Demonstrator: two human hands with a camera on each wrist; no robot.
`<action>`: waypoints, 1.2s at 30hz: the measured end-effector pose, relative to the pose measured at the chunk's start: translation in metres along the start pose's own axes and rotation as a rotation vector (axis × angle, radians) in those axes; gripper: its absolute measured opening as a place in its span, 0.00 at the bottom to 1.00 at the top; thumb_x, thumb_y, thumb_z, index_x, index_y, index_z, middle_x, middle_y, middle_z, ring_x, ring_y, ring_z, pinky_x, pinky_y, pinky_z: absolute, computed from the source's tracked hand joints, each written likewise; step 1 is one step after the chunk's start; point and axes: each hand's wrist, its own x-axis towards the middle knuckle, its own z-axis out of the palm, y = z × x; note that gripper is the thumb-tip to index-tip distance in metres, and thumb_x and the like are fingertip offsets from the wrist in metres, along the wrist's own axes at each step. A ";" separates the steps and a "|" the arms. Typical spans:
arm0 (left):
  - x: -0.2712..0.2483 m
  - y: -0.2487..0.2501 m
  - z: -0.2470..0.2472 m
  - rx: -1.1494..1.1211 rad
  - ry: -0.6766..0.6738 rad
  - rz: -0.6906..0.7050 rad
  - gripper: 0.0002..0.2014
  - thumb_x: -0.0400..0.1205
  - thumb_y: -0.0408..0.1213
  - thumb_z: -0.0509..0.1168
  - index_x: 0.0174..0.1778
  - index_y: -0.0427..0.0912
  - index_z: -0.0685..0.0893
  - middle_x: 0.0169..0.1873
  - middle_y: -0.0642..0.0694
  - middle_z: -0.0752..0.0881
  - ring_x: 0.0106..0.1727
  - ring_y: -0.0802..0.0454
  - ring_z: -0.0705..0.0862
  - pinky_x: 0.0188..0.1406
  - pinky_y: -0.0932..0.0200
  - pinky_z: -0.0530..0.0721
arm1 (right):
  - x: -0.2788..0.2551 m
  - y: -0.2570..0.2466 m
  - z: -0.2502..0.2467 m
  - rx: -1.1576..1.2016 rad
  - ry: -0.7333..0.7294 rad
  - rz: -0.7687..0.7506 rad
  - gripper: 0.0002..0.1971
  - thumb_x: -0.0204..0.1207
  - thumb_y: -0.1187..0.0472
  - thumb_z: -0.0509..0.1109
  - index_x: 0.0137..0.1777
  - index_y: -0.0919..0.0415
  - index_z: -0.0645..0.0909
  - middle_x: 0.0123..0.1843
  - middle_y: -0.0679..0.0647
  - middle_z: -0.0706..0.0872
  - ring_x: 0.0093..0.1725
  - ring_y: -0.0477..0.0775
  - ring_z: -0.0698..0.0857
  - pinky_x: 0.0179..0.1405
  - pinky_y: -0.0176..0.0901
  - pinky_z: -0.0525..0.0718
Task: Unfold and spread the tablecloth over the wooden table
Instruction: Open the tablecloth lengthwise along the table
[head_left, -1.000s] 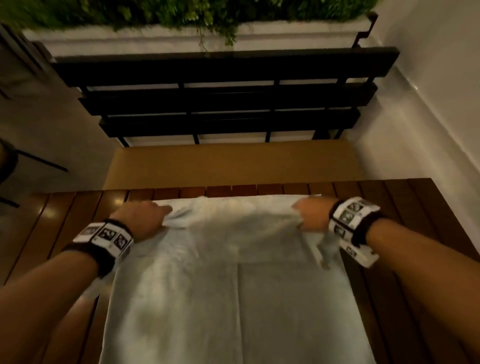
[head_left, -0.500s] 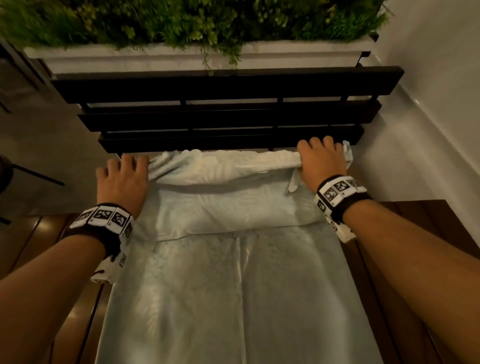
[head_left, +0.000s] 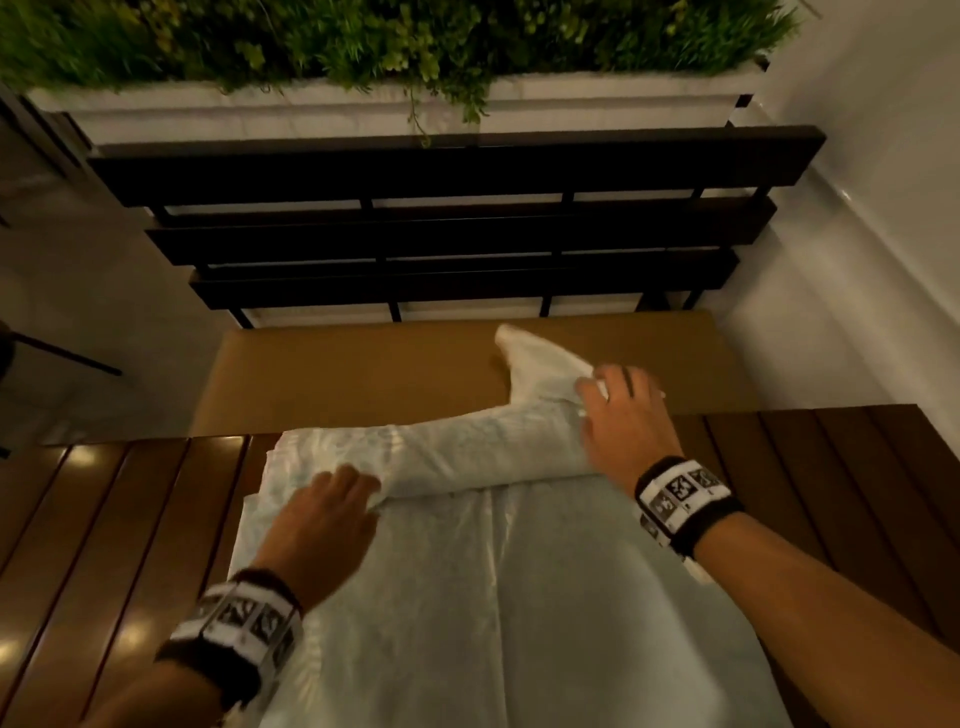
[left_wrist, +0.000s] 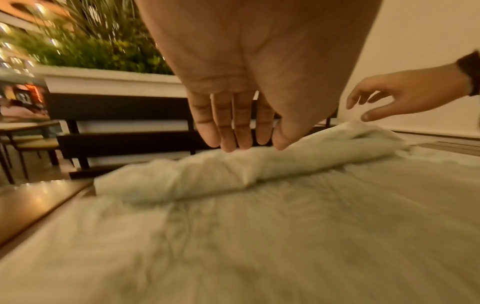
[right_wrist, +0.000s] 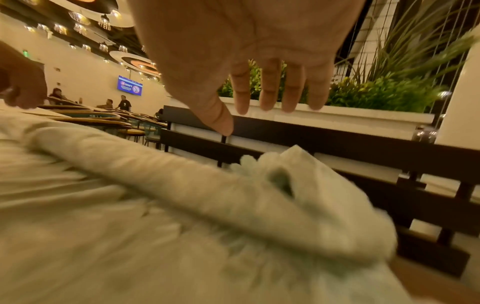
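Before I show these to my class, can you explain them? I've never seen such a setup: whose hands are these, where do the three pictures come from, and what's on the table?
No machine here: a person wears one camera on the head and one on each wrist. The head view looks down on both hands; each wrist view looks along its own palm. A pale tablecloth lies partly spread on the slatted wooden table, its far edge still bunched in a roll. The left hand touches that roll with straight fingers. The right hand is spread open above the roll's other end. Neither grips it. Beyond stand a bench and planter.
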 end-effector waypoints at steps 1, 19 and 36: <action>-0.011 0.005 0.011 -0.032 -0.033 0.009 0.16 0.82 0.50 0.58 0.64 0.52 0.79 0.57 0.53 0.81 0.50 0.58 0.80 0.48 0.61 0.84 | -0.012 -0.004 0.006 0.041 -0.044 -0.031 0.16 0.77 0.55 0.65 0.62 0.57 0.78 0.59 0.60 0.81 0.56 0.63 0.79 0.58 0.60 0.81; 0.017 -0.043 0.046 -0.021 -0.138 -0.245 0.52 0.66 0.80 0.56 0.80 0.50 0.64 0.73 0.46 0.72 0.73 0.43 0.70 0.72 0.46 0.75 | -0.033 0.003 0.055 0.257 -0.589 0.097 0.42 0.60 0.28 0.74 0.72 0.43 0.67 0.66 0.47 0.81 0.66 0.57 0.78 0.68 0.63 0.70; -0.045 0.018 0.028 -0.292 -0.187 0.090 0.23 0.80 0.67 0.44 0.57 0.56 0.72 0.53 0.48 0.87 0.52 0.47 0.84 0.56 0.51 0.82 | -0.199 -0.063 -0.047 0.867 -0.561 0.276 0.27 0.59 0.28 0.77 0.50 0.45 0.82 0.44 0.44 0.90 0.43 0.42 0.88 0.44 0.43 0.87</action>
